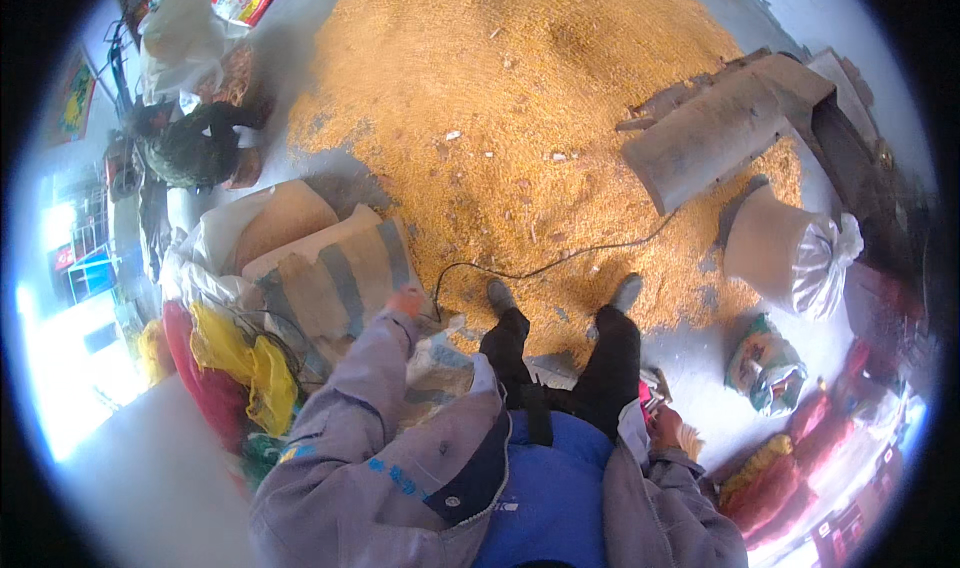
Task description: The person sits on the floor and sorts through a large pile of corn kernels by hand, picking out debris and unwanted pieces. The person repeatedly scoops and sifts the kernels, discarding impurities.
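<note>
My left hand (407,300) is at the near right corner of a tan woven sack with dark stripes (319,279). It is blurred, so whether the fingers grip the sack is unclear. Beneath the left forearm lies another striped sack (439,369), partly covered by the sleeve. At my right side, low by the hip, hangs my right hand (666,427). A pale, fan-shaped bundle of bristles (690,442) shows beside it, and I cannot tell whether the fingers hold it. Between my feet and beyond spreads a wide layer of loose corn kernels (480,178).
A black cable (555,259) crosses the corn ahead of my shoes. Rusty sheet-metal machinery (705,137) stands at the right, near a full tied sack (772,249) and a green bag (765,369). Another person (199,144) crouches at far left. Red and yellow bags (247,362) lie left.
</note>
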A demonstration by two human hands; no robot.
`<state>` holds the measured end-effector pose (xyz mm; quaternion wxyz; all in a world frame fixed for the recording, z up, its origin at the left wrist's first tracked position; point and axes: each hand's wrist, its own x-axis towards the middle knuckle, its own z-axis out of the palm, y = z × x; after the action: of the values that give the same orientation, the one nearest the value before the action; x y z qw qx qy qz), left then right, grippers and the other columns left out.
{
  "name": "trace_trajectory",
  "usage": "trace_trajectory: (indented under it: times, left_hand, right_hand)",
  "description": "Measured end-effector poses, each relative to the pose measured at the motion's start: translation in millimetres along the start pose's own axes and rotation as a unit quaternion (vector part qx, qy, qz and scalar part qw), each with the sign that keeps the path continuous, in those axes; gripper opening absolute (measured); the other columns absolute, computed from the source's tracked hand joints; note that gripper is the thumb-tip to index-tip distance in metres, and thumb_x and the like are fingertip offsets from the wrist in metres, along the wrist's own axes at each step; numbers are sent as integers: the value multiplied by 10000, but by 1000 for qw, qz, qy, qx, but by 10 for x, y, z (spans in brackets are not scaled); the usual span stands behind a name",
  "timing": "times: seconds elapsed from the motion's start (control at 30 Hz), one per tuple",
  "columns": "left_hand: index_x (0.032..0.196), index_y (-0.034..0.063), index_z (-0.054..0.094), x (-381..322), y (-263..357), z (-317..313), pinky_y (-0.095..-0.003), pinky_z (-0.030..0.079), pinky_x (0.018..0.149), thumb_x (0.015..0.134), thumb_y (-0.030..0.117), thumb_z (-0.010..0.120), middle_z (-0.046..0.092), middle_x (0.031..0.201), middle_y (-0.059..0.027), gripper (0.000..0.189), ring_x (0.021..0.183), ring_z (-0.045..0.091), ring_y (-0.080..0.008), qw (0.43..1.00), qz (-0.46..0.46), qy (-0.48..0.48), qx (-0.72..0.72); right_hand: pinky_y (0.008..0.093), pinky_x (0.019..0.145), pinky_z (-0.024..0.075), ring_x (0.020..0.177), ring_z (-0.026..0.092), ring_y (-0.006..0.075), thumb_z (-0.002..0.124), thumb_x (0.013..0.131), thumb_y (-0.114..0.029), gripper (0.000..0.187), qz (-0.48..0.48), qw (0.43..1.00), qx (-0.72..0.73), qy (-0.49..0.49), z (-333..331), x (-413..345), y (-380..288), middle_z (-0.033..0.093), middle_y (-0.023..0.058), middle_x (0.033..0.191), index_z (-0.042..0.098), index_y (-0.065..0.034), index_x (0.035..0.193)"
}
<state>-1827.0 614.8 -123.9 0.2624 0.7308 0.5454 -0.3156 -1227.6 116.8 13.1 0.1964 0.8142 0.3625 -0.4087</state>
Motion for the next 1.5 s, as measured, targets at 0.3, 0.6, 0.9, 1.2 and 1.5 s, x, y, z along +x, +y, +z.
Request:
trace_trajectory:
  times: [0.3,0.6,0.9,1.2,1.5]
  left_hand:
    - [1158,61,713,351,-214,-1318,-414,553,889,893,323,684,747,1040,-152,374,999,708,-307,992,-30,32,-115]
    - [1166,29,700,523,1474,-1837,-450,547,867,884,338,690,733,1021,-197,418,975,701,-347,969,205,-103,-90]
    - [1019,51,716,2790,1768,-2045,-527,531,867,814,263,629,709,1097,-233,307,1004,678,-426,943,277,-82,166]
    - [1512,-16,402,4257,1117,-579,-461,417,1132,768,401,798,497,1465,-292,940,1362,478,-430,984,158,-81,32]
    - [1620,45,125,4702,1599,909,-562,296,1251,861,504,786,112,1675,-198,1106,1529,177,-417,996,62,-43,-57]
  right_hand:
    - [476,750,568,911,716,339,717,788,-340,313,-234,966,-29,109,-29,1371,-1583,733,156,925,734,-80,962]
    - [362,524,561,634,650,195,601,960,-132,181,93,592,786,-148,-283,1813,-3065,640,96,811,649,-18,1092]
    - [444,635,567,858,667,240,729,910,-192,565,146,425,893,12,839,2401,-3191,708,169,1078,520,-143,1433]
    - [422,897,570,1168,661,324,907,730,-284,983,109,801,540,235,247,5210,-3420,597,247,1392,400,-74,1545]
    - [444,1138,431,1377,471,425,871,685,-382,1065,52,857,380,344,-667,7390,-3102,464,239,1522,347,-147,1582]
